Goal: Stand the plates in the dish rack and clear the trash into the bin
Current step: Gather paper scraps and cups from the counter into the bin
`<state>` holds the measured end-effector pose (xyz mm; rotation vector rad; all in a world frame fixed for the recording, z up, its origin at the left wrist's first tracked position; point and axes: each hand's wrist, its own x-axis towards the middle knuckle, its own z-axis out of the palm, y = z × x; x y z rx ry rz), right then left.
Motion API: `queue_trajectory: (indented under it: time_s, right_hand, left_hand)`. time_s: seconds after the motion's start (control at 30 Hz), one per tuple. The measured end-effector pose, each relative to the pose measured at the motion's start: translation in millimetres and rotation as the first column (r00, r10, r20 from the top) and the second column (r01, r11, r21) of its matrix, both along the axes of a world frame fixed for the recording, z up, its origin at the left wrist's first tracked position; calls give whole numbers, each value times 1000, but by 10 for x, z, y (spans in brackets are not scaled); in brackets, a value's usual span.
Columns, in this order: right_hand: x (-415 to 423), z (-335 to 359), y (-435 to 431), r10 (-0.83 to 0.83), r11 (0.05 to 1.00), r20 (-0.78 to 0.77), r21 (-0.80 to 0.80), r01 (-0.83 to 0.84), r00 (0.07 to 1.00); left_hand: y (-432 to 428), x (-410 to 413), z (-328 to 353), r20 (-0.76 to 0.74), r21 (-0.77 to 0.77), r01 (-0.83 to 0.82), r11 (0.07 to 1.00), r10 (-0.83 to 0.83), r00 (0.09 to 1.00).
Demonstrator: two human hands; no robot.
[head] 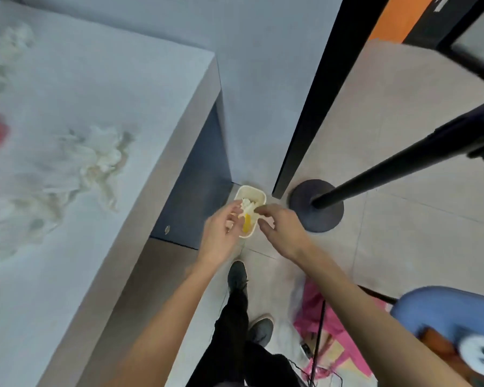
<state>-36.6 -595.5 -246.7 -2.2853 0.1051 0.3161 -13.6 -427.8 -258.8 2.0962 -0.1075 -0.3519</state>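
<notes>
Left hand (221, 233) hung loose-fingered, touching the paper wad (247, 205); right hand (281, 229) fingertips met at it, grip unclear. Wad sat over the small floor bin (250, 189). Risk: an off-centre drop would miss the rim. More tissue (101, 157) lay on the table (151, 93), far left.

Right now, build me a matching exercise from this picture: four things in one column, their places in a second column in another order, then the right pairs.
Things
1. bin
2. crumpled tissue
3. round pole base
4. pink bag

Places
A. on top of the table
B. on the floor, next to the blue chair
C. on the floor, at the table's corner
D. on the floor, just right of the bin

Pairs: 1-C, 2-A, 3-D, 4-B
</notes>
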Motion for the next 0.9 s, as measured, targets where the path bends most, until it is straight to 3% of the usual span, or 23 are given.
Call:
queue_trajectory:
  time_s: [0.2, 0.4, 0.67, 0.9]
  right_hand:
    - [-245, 871, 122, 24, 999, 96, 37, -28, 995]
    - [-127, 1352, 263, 128, 992, 111, -3, -129, 985]
    - [915, 1802, 608, 377, 924, 206, -150, -351, 903]
    - [1928, 2137, 1219, 583, 803, 110, -231, -550, 805]
  left_hand:
    - [229, -334, 893, 19, -32, -36, 999, 37, 999]
    - [450, -317, 1285, 61, -11, -61, 998, 62, 996]
    - [917, 302, 1680, 173, -62, -248, 967, 255, 951]
    - [1383, 974, 1825, 156, -105, -449, 887, 461, 874]
